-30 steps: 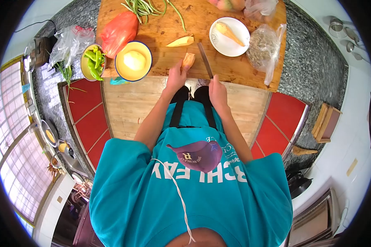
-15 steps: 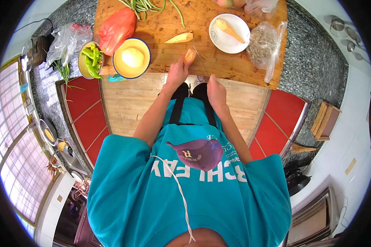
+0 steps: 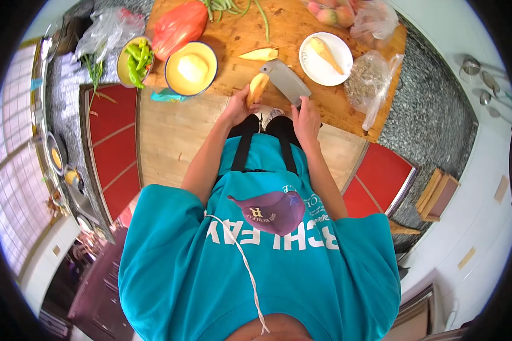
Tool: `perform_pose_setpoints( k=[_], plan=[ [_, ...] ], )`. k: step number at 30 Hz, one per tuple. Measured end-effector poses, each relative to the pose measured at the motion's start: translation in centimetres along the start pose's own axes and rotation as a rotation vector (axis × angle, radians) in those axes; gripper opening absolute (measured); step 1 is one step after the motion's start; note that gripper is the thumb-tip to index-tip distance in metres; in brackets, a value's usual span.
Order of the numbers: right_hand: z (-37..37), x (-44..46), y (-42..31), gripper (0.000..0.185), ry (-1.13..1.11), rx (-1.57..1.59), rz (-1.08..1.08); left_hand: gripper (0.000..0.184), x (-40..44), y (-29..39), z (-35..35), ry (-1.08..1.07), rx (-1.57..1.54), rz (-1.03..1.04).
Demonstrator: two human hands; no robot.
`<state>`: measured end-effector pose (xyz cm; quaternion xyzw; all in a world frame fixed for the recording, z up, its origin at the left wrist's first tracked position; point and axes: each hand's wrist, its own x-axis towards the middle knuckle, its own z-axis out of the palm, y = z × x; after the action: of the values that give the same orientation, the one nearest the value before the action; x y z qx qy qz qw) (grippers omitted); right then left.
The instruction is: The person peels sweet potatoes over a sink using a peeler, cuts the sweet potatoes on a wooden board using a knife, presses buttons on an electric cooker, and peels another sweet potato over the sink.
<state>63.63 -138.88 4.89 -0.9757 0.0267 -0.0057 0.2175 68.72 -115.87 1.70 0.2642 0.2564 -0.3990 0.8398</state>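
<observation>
My left hand (image 3: pixel 241 106) is closed round a peeled orange-yellow root piece (image 3: pixel 258 88), held upright at the board's front edge. My right hand (image 3: pixel 306 119) grips the handle of a cleaver (image 3: pixel 286 81), whose broad grey blade lies flat-side up over the wooden board (image 3: pixel 239 31), close to the root piece. Just beyond the blade a pale yellow cut piece (image 3: pixel 259 54) lies on the board. To the right, a white plate (image 3: pixel 307 71) holds another peeled root (image 3: pixel 326 54).
On the left are a yellow bowl (image 3: pixel 212 71) with a pale round item, a bowl of green peppers (image 3: pixel 134 61) and a red bag (image 3: pixel 179 28). Green beans (image 3: pixel 264 20) lie at the back. Clear bags (image 3: pixel 365 82) stand right, one with fruit.
The cleaver has turned from edge-on to showing its broad side. The root piece in my left hand is tilted differently and shows more of its length. The whole view has shifted slightly.
</observation>
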Motion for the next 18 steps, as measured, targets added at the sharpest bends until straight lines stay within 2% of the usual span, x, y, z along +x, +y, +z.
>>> perform_pose_setpoints(
  k=[1,5,7,8,10,11,12,14,15,18],
  plan=[
    [0.4,0.2,0.4,0.035,-0.044,0.052,-0.015,0.050,-0.6,0.2,0.7,0.012,0.027,0.038],
    [0.6,1.0,-0.2,0.036,-0.054,-0.012,-0.099,0.057,-2.5,0.3,1.3,-0.013,-0.086,0.180],
    [-0.6,1.4,-2.6,0.034,0.149,-0.112,-0.202,0.059,-4.0,0.3,0.6,-0.029,-0.120,0.214],
    [-0.6,1.8,-3.7,0.034,0.134,-0.104,-0.235,0.060,-4.8,0.3,0.3,-0.063,-0.131,0.215],
    [0.0,2.9,-6.2,0.033,0.072,0.219,-0.313,0.062,-6.9,0.5,0.5,0.010,-0.112,0.273],
    [0.4,3.7,-7.7,0.034,-0.005,0.421,-0.359,0.062,-7.9,0.6,0.0,-0.016,-0.129,0.269],
    [0.9,4.0,-9.5,0.034,-0.025,0.426,-0.394,0.062,-9.0,0.7,-0.7,-0.041,-0.146,0.270],
    [2.2,4.1,-13.5,0.035,-0.540,0.972,-0.047,0.057,-11.5,0.7,-2.2,-0.011,-0.174,0.297],
    [2.7,4.1,-15.7,0.034,-0.612,1.059,-0.100,0.053,-12.9,0.7,-3.1,0.009,-0.183,0.286],
    [5.6,3.2,-20.4,0.034,-0.821,0.953,-0.280,0.048,-16.8,0.0,-7.0,0.065,-0.213,0.354]
  ],
)
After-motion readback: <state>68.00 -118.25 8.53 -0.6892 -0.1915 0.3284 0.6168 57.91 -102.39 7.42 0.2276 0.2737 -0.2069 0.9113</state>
